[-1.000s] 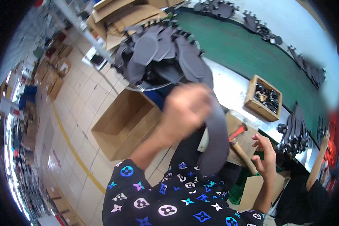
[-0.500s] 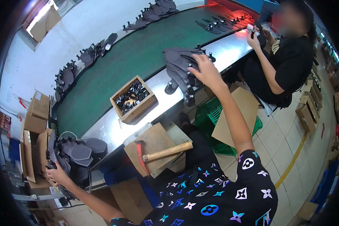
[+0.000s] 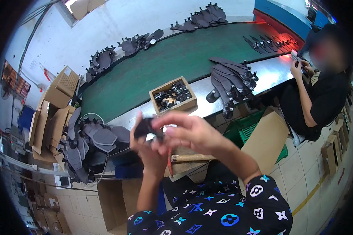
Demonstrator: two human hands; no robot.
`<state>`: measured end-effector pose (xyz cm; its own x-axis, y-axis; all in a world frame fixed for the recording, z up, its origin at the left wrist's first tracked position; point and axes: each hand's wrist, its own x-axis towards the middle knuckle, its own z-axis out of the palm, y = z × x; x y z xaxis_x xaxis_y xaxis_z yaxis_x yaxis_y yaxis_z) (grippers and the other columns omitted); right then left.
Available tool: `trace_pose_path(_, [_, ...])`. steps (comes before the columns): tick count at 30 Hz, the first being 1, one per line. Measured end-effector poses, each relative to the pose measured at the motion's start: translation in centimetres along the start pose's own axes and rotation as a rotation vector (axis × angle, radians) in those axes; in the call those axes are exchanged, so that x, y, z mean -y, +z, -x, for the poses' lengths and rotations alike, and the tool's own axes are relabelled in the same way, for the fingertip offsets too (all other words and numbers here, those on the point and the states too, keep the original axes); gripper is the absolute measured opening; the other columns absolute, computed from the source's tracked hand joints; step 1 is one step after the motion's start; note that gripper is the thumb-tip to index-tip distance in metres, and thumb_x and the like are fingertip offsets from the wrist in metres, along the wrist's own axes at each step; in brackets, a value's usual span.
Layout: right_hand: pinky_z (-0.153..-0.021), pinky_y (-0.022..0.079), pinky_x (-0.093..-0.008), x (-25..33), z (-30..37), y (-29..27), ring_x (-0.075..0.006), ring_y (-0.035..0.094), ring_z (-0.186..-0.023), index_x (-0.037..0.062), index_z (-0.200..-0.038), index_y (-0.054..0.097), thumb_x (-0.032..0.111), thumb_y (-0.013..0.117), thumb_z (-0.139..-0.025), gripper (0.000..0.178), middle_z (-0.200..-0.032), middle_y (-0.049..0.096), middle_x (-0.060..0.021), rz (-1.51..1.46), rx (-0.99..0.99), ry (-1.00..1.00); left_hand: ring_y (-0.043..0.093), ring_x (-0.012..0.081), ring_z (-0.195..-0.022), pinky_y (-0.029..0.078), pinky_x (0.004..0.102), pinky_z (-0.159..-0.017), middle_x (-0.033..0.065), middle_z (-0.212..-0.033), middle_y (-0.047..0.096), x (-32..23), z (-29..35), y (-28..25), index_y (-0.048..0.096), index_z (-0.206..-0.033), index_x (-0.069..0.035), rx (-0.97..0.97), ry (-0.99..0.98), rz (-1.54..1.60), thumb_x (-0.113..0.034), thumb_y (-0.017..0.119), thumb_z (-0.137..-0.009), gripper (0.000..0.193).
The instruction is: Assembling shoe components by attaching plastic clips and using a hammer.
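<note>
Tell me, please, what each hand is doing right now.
Left hand: closed, holding a black piece.
Right hand: fingers curled at that piece; whether they grip it cannot be told.

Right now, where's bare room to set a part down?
Free: middle belt, between wall-side soles and box; small ledge patch, between box and near soles. Crowded: left soles, box interior, around the hammer below the hands.

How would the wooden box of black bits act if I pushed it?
The wooden box might slide on the shiny ledge rather than tip: it looks low and wide. Its black pieces could rattle: they look loose.
</note>
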<state>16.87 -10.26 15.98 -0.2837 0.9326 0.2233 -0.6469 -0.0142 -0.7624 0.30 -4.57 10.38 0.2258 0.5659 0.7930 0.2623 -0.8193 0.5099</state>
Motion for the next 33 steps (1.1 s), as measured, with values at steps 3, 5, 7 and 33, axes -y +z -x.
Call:
trace_pose_path(3, [-0.106, 0.046, -0.0451, -5.3, 3.6, -2.5, -0.0323, 0.048, -0.134, 0.0007, -0.150, 0.033, 0.040, 0.075, -0.087, 0.085, -0.148, 0.041, -0.0219, 0.957, -0.214, -0.235, 0.069, 0.0314, -0.093, 0.055, 0.0382, -0.079, 0.0196, -0.107, 0.066, -2.0, 0.7, -3.1, 0.050, -0.129, 0.004, -0.055, -0.170, -0.237, 0.002, 0.062, -0.091, 0.040])
trace_pose_path(5, [-0.104, 0.048, -0.0430, -10.8, 6.9, -5.5, -0.0369, 0.045, -0.135, 0.0050, -0.154, 0.026, 0.041, 0.082, -0.077, 0.102, -0.149, 0.037, -0.0217, 1.753, -0.414, -0.284, 0.066, 0.0233, -0.081, 0.054, 0.0315, -0.075, 0.0123, -0.103, 0.063, -1.7, 1.3, -5.1, 0.046, -0.134, 0.001, -0.045, -0.475, 0.082, -0.004, 0.060, -0.097, 0.040])
trace_pose_path(7, [-0.097, 0.051, -0.0422, -11.8, 10.7, -7.0, -0.0419, 0.055, -0.119, 0.0060, -0.151, 0.031, 0.028, 0.084, -0.074, 0.096, -0.143, 0.041, -0.0192, 1.868, -0.293, -0.035, 0.061, 0.0141, -0.086, 0.049, 0.0247, -0.079, 0.0072, -0.104, 0.059, -3.9, 0.7, -6.4, 0.042, -0.138, 0.000, -0.035, -0.763, 0.455, -0.014, 0.056, -0.103, 0.041])
trace_pose_path(33, [-0.054, 0.043, -0.0267, -8.2, 17.7, -7.1, -0.0082, 0.053, -0.057, -0.0003, -0.099, 0.071, 0.008, 0.070, -0.090, 0.012, -0.064, 0.058, -0.0058, 1.097, -0.975, -0.182, 0.071, 0.0220, -0.084, 0.057, 0.0303, -0.075, 0.0134, -0.095, 0.072, 14.9, -8.8, 15.8, 0.073, -0.103, 0.004, 0.509, -0.006, 0.139, 0.000, 0.067, -0.088, 0.017])
